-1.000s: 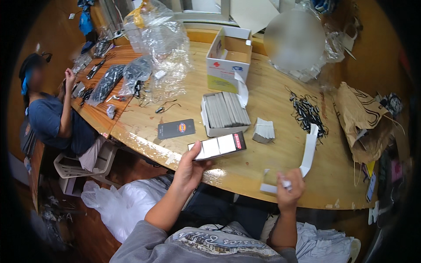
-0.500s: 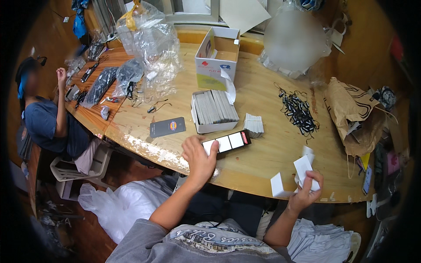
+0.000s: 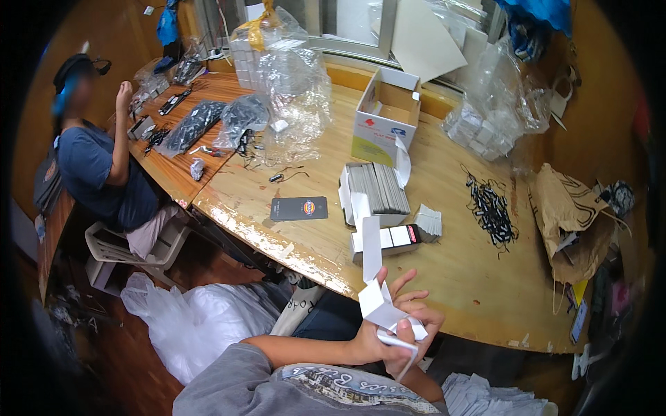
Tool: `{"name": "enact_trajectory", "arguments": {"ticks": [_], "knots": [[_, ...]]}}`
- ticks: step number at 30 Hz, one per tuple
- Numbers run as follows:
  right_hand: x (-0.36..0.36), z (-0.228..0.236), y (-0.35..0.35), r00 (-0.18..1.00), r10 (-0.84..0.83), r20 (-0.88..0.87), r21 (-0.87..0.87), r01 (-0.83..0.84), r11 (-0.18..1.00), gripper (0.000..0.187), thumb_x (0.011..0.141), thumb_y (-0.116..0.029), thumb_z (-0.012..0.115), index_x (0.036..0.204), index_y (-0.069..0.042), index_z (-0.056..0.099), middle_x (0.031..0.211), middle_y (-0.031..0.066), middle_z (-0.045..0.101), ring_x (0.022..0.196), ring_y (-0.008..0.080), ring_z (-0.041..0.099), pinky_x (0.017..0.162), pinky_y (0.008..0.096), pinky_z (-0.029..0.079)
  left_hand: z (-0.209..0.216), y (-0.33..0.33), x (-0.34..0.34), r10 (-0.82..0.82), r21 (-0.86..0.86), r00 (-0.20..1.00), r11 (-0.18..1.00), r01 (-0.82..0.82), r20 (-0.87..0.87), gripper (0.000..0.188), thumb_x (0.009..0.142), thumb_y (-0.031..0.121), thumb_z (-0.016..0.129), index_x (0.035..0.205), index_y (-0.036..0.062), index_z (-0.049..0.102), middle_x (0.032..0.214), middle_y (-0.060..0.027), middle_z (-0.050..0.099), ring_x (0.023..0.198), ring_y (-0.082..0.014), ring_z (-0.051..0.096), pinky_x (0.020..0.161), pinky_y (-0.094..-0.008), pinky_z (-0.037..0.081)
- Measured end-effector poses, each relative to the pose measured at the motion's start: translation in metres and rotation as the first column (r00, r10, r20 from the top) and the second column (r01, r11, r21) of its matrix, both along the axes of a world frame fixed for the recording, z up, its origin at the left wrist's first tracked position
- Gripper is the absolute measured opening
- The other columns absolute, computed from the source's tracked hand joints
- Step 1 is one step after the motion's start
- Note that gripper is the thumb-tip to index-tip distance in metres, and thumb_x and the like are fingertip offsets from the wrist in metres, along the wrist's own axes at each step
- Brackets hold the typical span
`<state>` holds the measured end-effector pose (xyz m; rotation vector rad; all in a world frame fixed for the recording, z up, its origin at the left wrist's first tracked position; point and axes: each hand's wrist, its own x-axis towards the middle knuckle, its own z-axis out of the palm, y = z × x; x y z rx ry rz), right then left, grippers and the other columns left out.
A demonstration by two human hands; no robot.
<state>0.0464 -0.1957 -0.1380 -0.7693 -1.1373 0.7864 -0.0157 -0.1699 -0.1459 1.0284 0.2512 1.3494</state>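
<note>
Both my hands are together near the table's front edge, around a white carton blank [image 3: 375,305] with folded panels and a long flap reaching up. My left hand [image 3: 369,344] grips its lower part, thumb against a panel. My right hand [image 3: 429,317] is closed around the near side, some fingers stretched out behind the carton; part of its grip is hidden. Just beyond lies a narrow black box [image 3: 408,238] with white squares on top. A small stack of white cards [image 3: 429,220] sits beside it. Further left, a dark tag [image 3: 298,209] lies flat.
A tray box [image 3: 344,194] packed with cards stands before a taller open carton [image 3: 381,132]. Black cords [image 3: 491,211] are piled right, near a brown paper bag [image 3: 562,208]. Plastic bags [image 3: 295,104] lie at the back. Another person [image 3: 94,166] sits at the far left.
My left hand has left the black box and joined my right hand at the white carton. The right hand has brought the carton leftward. The view has shifted.
</note>
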Motion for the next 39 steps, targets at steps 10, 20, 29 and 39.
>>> {"name": "enact_trajectory", "arguments": {"ticks": [10, 20, 29, 39], "knots": [[-0.012, -0.002, 0.01, 0.691, -0.491, 0.53, 0.479, 0.234, 0.846, 0.038, 0.073, -0.007, 0.047, 0.106, -0.011, 0.028, 0.103, 0.0169, 0.029, 0.093, 0.0271, 0.033, 0.08, 0.039, 0.032, 0.038, 0.015, -0.02, 0.274, -0.314, 0.962, 0.914, -0.258, 0.006, 0.02, 0.088, 0.019, 0.041, 0.097, 0.0031, 0.049, 0.08, -0.0027, 0.053, 0.07, -0.0059, 0.05, 0.062, -0.0188, 0.042], [-0.024, 0.041, 0.034, 0.488, -0.509, 0.709, 0.561, 0.047, 0.826, 0.028, 0.076, -0.04, 0.049, 0.095, -0.019, 0.045, 0.12, 0.0208, 0.028, 0.113, 0.0501, 0.019, 0.089, 0.0617, 0.019, 0.066, 0.019, -0.05, -0.089, -0.56, 0.991, 0.818, 0.132, 0.104, 0.026, 0.086, 0.03, 0.041, 0.106, 0.0144, 0.046, 0.09, 0.0006, 0.05, 0.063, -0.0072, 0.046, 0.056, -0.021, 0.041], [-0.044, 0.052, 0.059, 0.662, -0.234, 0.712, 0.472, -0.206, 0.857, 0.029, 0.077, -0.035, 0.054, 0.078, -0.01, 0.04, 0.096, 0.0208, 0.043, 0.09, 0.042, 0.045, 0.076, 0.0551, 0.035, 0.046, 0.034, -0.058, -0.013, -0.134, 0.958, 0.989, 0.054, 0.288, 0.047, 0.085, 0.024, 0.037, 0.126, 0.0105, 0.019, 0.126, -0.0078, 0.025, 0.111, -0.0138, 0.03, 0.093, -0.0258, 0.024], [-0.054, 0.035, 0.057, 0.868, 0.086, 0.489, 0.185, -0.199, 0.962, 0.041, 0.083, -0.041, 0.038, 0.064, -0.006, 0.044, 0.063, 0.0101, 0.049, 0.048, 0.0205, 0.049, 0.049, 0.028, 0.04, 0.028, 0.033, -0.085, -0.361, -0.359, 0.787, 0.741, 0.568, 0.499, 0.051, 0.087, 0.043, 0.025, 0.12, 0.0041, 0.031, 0.113, -0.0122, 0.045, 0.104, -0.0261, 0.043, 0.09, -0.0329, 0.033]]}}
